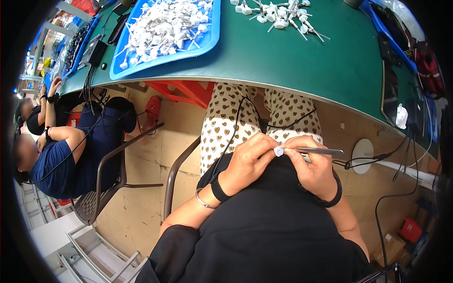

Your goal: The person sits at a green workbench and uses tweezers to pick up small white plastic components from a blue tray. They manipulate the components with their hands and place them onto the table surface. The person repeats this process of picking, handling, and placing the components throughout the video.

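Above my lap, my left hand (254,158) pinches a small whitish plastic part (278,151) between thumb and fingertips. My right hand (311,166) is closed around metal tweezers (321,151), whose broad end points right past my fingers. The tweezer tips meet the small part, or lie right beside it; the exact contact is too small to make out. Beyond my hands, a heap of similar white parts with thin stems (283,16) lies on the green table (264,59). Many more fill a blue tray (207,40) at the table's left.
A co-worker in dark blue (59,165) sits on a brown chair (96,200) to my left. Black cables (89,80) hang over the table edge on the left, others at right. A blue bin (401,42) with dark items stands far right. Under the table is a red stool (184,94).
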Motion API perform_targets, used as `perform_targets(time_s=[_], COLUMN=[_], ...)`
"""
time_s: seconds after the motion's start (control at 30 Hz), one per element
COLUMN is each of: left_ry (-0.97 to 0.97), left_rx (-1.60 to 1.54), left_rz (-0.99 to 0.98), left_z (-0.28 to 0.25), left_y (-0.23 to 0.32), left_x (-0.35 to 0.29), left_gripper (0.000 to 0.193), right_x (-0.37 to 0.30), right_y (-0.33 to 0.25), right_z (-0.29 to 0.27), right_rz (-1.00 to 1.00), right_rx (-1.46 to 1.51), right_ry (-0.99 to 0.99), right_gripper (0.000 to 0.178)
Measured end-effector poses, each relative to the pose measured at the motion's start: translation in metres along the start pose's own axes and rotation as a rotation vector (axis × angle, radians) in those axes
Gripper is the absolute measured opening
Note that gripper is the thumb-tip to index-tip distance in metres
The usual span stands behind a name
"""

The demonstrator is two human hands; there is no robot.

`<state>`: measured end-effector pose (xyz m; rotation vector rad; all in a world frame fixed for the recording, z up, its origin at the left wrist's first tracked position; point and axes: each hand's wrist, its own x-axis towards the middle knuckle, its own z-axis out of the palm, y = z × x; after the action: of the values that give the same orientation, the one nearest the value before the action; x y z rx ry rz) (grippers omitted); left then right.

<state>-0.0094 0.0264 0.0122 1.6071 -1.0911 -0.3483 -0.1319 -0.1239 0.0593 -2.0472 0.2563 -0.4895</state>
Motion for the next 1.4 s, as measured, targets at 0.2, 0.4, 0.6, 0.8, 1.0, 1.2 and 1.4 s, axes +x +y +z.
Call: perform_targets(time_s=[0.2,0.4,0.6,0.8,1.0,1.2,1.4], left_ry=[-0.002,-0.001,0.015,0.015,0.026,0.015,0.013], left_rx=[-0.096,-0.088,-0.062,-0.019,0.015,0.026,0.033], left_rz=[-0.126,-0.095,-0.064,-0.039,-0.017,-0.022,-0.023], left_z=[0.0,0.0,0.001,0.001,0.0,-0.001,0.0], left_y=[-0.005,-0.003,-0.004,-0.006,-0.002,-0.001,-0.002], left_x=[-0.003,0.0,0.0,-0.001,0.001,0.001,0.001], left_gripper=[0.01,0.011,0.011,0.013,0.015,0.016,0.015], right_x=[-0.011,-0.007,-0.008,-0.006,-0.006,-0.006,-0.006], right_y=[0.003,0.004,0.006,0.004,0.002,0.002,0.003], right_z=[0.012,0.009,0.01,0.01,0.01,0.009,0.009], right_rz=[0.141,0.015,0.006,-0.002,0.024,0.045,0.045], right_rx=[0.289,0.176,0.152,0.15,0.163,0.16,0.142], right_ry=[0.177,0.134,0.145,0.132,0.126,0.111,0.107], right_gripper=[0.01,0.011,0.01,0.01,0.01,0.009,0.009])
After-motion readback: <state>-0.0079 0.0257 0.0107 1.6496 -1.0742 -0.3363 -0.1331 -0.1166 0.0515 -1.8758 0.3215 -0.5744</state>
